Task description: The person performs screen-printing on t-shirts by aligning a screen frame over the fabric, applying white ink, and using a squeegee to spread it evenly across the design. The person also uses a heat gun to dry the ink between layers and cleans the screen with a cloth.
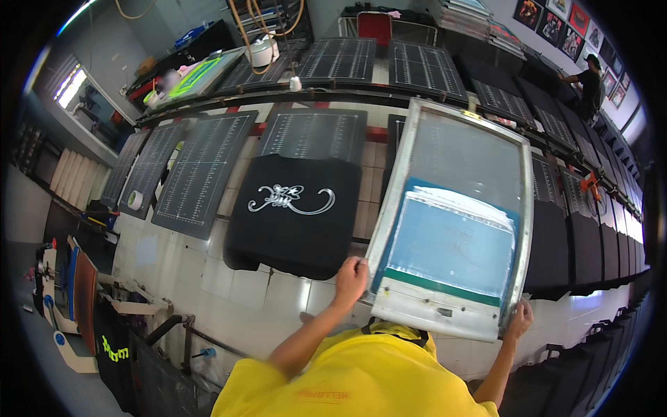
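Observation:
A large screen printing frame (522,229) with light metal sides tilts in front of me on the right. My left hand (352,279) is closed on its left side near the bottom. Gripping the lower right corner is my right hand (520,320). A blue stencil area (451,243) covers the lower mesh, with white ink (462,201) along its top. Across the frame's lower end lies a wide squeegee (439,306) with a green blade. Left of the frame, a black T-shirt (299,240) with a white curling print is spread on a pallet.
Dark ruled pallets (205,167) stand in rows to the left and behind. Black shirts (589,243) cover the pallets along the right. A rail (278,94) runs across behind the near row. Another person (590,87) stands at the far right. A red chair (375,26) is at the back.

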`<control>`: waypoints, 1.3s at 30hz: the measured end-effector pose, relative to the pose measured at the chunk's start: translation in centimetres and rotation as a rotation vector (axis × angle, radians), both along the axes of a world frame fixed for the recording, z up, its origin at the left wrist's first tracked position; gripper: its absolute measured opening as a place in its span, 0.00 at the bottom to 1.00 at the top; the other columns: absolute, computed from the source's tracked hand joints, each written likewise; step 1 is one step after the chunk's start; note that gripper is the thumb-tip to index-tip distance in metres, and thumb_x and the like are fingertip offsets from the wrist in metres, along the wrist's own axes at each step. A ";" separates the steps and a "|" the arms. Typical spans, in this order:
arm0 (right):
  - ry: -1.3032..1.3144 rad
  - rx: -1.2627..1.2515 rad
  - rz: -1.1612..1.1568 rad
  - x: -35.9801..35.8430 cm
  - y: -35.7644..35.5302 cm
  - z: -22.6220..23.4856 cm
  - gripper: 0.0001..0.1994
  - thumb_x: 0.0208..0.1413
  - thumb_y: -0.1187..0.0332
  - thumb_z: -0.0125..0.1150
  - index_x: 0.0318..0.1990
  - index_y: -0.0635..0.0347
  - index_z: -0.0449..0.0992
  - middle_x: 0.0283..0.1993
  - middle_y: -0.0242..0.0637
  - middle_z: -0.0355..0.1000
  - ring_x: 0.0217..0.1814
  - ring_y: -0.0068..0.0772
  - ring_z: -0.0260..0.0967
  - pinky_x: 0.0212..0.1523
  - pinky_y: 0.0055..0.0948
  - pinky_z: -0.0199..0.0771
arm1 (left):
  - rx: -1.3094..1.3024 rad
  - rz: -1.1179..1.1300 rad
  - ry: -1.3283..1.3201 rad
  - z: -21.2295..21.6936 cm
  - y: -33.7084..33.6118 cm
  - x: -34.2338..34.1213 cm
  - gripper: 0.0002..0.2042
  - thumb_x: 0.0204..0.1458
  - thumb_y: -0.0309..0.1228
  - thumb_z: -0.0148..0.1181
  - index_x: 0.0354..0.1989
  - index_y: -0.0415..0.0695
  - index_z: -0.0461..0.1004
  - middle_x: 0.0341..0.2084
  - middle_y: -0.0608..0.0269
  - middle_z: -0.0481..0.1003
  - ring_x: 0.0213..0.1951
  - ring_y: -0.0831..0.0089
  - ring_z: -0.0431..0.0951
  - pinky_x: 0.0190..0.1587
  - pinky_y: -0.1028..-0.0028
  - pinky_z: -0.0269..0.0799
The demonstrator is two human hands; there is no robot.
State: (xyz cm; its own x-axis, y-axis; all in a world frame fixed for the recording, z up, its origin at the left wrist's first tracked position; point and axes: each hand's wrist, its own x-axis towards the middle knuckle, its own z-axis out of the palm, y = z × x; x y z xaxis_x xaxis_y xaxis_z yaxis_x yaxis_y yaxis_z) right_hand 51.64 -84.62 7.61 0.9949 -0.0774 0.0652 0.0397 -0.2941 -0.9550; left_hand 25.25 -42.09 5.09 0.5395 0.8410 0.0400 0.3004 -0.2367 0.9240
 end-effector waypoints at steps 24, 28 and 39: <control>0.105 -0.009 0.149 9.8 6.6 -3.4 0.13 0.54 0.75 0.53 0.43 0.74 0.80 0.29 0.34 0.75 0.28 0.20 0.69 0.29 0.23 0.68 | 0.005 0.254 0.132 -1.8 -0.3 2.8 0.15 0.57 0.35 0.57 0.28 0.32 0.75 0.22 0.49 0.73 0.26 0.58 0.74 0.33 0.64 0.67; 0.081 -0.022 0.175 10.0 7.0 -3.6 0.13 0.54 0.75 0.53 0.42 0.73 0.81 0.33 0.33 0.78 0.33 0.21 0.71 0.37 0.23 0.70 | 0.018 0.250 0.131 -2.1 0.4 3.2 0.15 0.57 0.35 0.57 0.28 0.32 0.75 0.22 0.49 0.73 0.25 0.60 0.74 0.32 0.64 0.67; 0.015 -0.006 0.164 10.7 7.2 -5.1 0.13 0.54 0.75 0.54 0.42 0.73 0.81 0.32 0.33 0.77 0.32 0.21 0.70 0.35 0.22 0.70 | 0.012 0.234 0.129 -1.8 0.8 3.5 0.15 0.57 0.35 0.57 0.28 0.33 0.75 0.21 0.51 0.73 0.24 0.61 0.72 0.31 0.65 0.66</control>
